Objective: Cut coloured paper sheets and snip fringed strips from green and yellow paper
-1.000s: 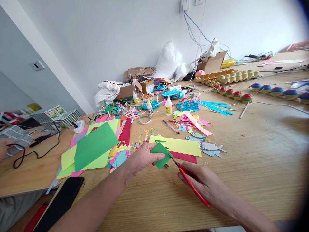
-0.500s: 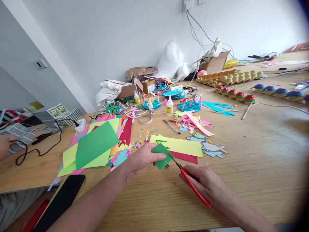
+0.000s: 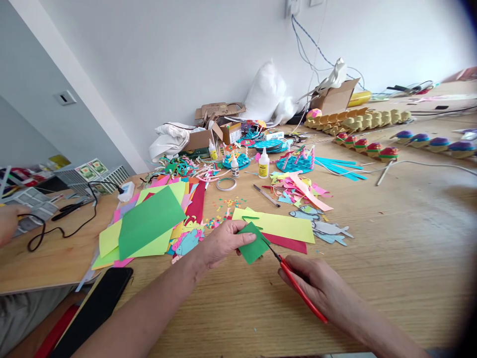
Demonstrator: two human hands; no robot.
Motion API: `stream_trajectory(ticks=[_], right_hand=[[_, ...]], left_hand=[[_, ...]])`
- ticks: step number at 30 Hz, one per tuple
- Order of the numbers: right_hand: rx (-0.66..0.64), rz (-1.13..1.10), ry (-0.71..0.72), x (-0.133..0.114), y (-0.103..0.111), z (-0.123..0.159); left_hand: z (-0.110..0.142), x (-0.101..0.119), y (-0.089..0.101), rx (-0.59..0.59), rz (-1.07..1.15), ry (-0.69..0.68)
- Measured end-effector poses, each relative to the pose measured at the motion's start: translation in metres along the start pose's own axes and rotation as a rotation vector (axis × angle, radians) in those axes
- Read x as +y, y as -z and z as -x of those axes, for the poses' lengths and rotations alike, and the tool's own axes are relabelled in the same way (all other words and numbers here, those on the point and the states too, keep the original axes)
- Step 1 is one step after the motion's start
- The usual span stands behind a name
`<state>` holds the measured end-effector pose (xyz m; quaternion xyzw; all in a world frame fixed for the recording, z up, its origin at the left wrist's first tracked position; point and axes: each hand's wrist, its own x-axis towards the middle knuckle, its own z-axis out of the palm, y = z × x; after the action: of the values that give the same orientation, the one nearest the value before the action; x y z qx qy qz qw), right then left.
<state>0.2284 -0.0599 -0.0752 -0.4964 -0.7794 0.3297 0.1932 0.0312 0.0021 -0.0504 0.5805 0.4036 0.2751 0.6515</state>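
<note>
A small green paper piece (image 3: pixel 254 250) is pinched between the thumb and fingers of my left hand (image 3: pixel 228 240). My right hand (image 3: pixel 312 279) grips red-handled scissors (image 3: pixel 301 288), whose dark blades meet the paper's right edge. How far the blades are apart is too small to tell. Just behind the paper lie a yellow paper strip (image 3: pixel 286 224), with thin green cut strips (image 3: pixel 250 217) on its left end, and a dark red strip (image 3: pixel 285 242) partly beneath it. Grey-blue paper fish (image 3: pixel 330 228) lie to the right of these strips.
Stacked coloured sheets (image 3: pixel 149 223) and a black phone (image 3: pixel 99 308) are on my left. Behind stand glue bottles (image 3: pixel 263 166), a pen (image 3: pixel 266 196) and paper scraps (image 3: pixel 294 189). Painted egg-carton pieces (image 3: pixel 387 154) line the right back. Another person's hand (image 3: pixel 13 223) is at far left.
The view has shifted slightly. My left hand still holds the green paper, and the scissors stay at its right edge with little visible difference.
</note>
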Motion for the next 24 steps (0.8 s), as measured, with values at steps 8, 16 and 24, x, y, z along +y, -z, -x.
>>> stream_trajectory(ticks=[8,16,24], right_hand=[[0.009,-0.113,0.012,-0.0050,0.0028,-0.0018],[0.031,-0.081,0.003,-0.0024,-0.0019,-0.0019],[0.026,-0.054,0.012,0.0011,-0.0035,-0.0025]], left_hand=[[-0.0011,-0.0023,-0.0042,-0.042,-0.024,0.039],[-0.0013,-0.0039,-0.0039,-0.022,0.012,0.071],[0.0007,-0.0024,-0.0039,0.001,0.012,0.106]])
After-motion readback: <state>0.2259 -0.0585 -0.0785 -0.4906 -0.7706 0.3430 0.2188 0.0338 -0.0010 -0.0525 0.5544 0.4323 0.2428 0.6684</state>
